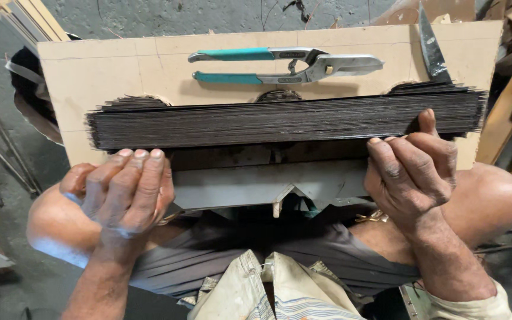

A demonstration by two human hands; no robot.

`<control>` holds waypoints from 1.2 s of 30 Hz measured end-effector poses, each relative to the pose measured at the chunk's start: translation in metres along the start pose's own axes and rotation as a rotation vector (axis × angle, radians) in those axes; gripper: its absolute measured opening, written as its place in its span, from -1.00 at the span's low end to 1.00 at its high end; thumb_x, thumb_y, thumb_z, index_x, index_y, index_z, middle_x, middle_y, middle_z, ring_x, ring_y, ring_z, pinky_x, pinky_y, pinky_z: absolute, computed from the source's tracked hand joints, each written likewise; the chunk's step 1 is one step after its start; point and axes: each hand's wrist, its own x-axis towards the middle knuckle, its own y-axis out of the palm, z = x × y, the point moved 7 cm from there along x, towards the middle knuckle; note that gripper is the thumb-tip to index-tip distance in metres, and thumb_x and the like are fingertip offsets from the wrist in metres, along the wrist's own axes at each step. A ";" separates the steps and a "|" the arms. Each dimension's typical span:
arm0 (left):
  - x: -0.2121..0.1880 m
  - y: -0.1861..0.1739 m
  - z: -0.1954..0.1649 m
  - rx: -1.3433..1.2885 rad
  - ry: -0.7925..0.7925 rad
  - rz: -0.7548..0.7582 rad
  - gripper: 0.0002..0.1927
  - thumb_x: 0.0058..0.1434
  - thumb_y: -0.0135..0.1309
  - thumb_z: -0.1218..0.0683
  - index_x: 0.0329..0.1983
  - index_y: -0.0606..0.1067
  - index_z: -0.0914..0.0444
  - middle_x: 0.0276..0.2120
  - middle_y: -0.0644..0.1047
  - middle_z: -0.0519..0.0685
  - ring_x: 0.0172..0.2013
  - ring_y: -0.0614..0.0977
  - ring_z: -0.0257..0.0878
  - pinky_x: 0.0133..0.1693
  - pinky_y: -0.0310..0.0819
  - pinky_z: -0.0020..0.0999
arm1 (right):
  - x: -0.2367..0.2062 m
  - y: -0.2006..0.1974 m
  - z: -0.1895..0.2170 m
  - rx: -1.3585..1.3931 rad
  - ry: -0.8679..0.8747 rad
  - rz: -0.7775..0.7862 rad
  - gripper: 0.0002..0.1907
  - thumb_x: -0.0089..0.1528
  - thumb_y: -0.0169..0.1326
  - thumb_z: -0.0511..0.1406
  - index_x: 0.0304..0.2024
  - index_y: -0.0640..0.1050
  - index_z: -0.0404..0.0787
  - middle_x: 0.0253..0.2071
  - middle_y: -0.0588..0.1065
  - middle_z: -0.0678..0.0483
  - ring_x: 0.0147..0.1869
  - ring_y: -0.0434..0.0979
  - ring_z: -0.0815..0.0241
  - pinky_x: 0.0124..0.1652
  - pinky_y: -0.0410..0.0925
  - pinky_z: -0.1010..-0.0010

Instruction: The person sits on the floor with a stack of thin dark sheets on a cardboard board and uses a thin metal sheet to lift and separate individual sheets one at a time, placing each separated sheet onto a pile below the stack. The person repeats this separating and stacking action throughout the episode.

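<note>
Both hands grip a stack of thin dark metal sheets [285, 120].
Left hand [122, 192] and right hand [413, 172] clasp its near edge; teal-handled snips [285, 65] lie beyond on a pale board [120, 71].

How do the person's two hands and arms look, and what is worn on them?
Both hands, left hand and right hand, are bare: no gloves, rings or watch. The left forearm is uncovered. A pale cream sleeve cuff shows at the right forearm.
</note>
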 end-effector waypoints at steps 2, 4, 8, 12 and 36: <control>0.009 -0.001 -0.004 0.013 -0.009 0.047 -0.74 0.25 0.34 0.15 0.01 0.67 0.18 -0.13 0.59 -0.14 0.03 0.58 -0.18 0.14 0.22 -0.05 | 0.004 -0.001 0.001 -0.017 -0.010 0.013 -0.72 0.12 0.23 -0.68 -0.19 0.67 -0.34 -0.24 0.53 -0.05 -0.12 0.49 -0.03 0.33 0.40 -0.04; 0.018 -0.003 -0.009 0.026 -0.026 0.087 -0.75 0.20 0.33 0.13 -0.04 0.68 0.19 -0.16 0.59 -0.13 0.01 0.58 -0.18 0.14 0.21 -0.03 | 0.007 -0.003 0.002 -0.027 -0.014 0.046 -0.72 0.13 0.23 -0.68 -0.17 0.68 -0.34 -0.23 0.54 -0.05 -0.12 0.51 -0.01 0.36 0.39 -0.04; 0.034 -0.009 -0.016 0.069 -0.048 0.107 -0.80 0.16 0.37 0.12 -0.16 0.67 0.23 -0.24 0.58 -0.10 -0.07 0.58 -0.18 0.08 0.22 -0.07 | 0.010 -0.005 0.000 -0.019 0.006 0.122 -0.73 0.09 0.23 -0.61 -0.18 0.67 -0.34 -0.25 0.52 -0.05 -0.14 0.51 -0.01 0.37 0.35 -0.07; 0.046 -0.010 -0.020 0.079 -0.014 0.100 -0.82 0.18 0.37 0.13 -0.20 0.64 0.28 -0.25 0.60 -0.04 -0.13 0.61 -0.16 0.04 0.35 -0.10 | 0.009 -0.004 -0.002 -0.022 0.026 0.155 -0.73 0.13 0.25 -0.59 -0.13 0.67 -0.30 -0.21 0.52 -0.02 -0.10 0.51 0.00 0.45 0.32 -0.07; 0.044 -0.027 -0.020 -0.051 -0.190 0.058 -0.80 0.26 0.45 0.11 -0.13 0.65 0.18 -0.15 0.49 -0.08 -0.06 0.46 -0.10 0.06 0.20 -0.12 | -0.019 -0.018 -0.002 -0.030 0.060 0.048 -0.75 0.32 0.29 -0.50 0.06 0.67 -0.27 0.03 0.60 0.00 0.06 0.56 0.02 0.53 0.09 0.04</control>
